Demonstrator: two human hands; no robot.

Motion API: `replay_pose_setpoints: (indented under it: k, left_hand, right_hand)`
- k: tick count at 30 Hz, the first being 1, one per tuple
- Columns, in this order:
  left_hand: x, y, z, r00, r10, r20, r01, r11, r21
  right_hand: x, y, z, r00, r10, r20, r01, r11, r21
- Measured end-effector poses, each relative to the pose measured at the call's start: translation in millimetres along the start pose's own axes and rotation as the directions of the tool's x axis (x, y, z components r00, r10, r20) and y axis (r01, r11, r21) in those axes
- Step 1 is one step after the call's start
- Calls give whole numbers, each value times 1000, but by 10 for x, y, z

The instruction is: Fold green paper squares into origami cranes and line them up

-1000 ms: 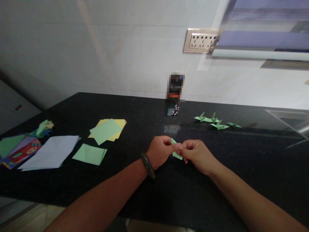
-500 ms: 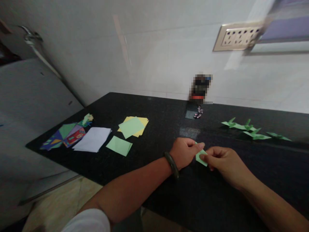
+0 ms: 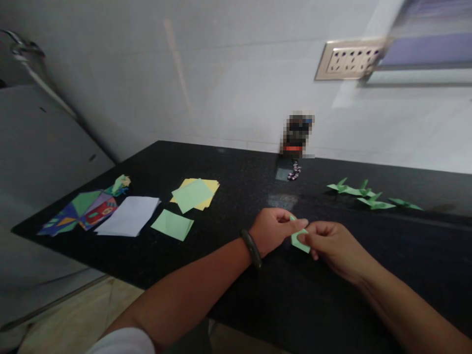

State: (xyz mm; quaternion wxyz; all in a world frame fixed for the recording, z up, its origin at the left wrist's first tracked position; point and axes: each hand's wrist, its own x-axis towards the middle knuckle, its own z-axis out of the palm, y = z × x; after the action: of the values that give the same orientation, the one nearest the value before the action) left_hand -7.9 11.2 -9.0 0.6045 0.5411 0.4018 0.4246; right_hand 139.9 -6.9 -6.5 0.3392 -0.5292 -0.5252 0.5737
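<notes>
Left hand [image 3: 270, 232] and right hand [image 3: 335, 246] pinch a folded green paper [image 3: 299, 244] held between them.

A thick, rounded bangle [image 3: 251, 250] in dark olive-brown, its smooth surface catching a soft gleam, circles the wrist above the left hand [image 3: 271, 228] of a person at a black counter [image 3: 232, 167]. The left forearm [image 3: 188, 280] is bare up to a plain white sleeve [image 3: 121, 342], whose curved hem shows beyond the counter's near edge, at the elbow; the rest of the garment is out of view. The right hand [image 3: 332, 243] is bare, as are the right wrist and the visible length of right forearm [image 3: 405, 297].
</notes>
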Motion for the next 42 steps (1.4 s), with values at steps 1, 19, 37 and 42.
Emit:
replay_pose_setpoints:
  k: [1, 19, 37, 42]
  left_hand:
    - [-1, 9, -4, 1000, 7, 4, -7, 1000, 13]
    - [-1, 34, 20, 994, -43, -101, 36, 997, -69]
    - [-15, 72, 13, 985, -1, -172, 16, 996, 84]
    - [-25, 84, 26, 984, 17, -177, 2, 994, 111]
  right_hand:
    - [1, 1, 3, 1000, 3, 2, -3, 1000, 11]
    - [-8, -73, 0, 988, -141, 63, 149, 977, -151]
    - [-17, -13, 59, 992, -90, 92, 97, 992, -83]
    - [2, 15, 54, 993, -87, 85, 96, 989, -111]
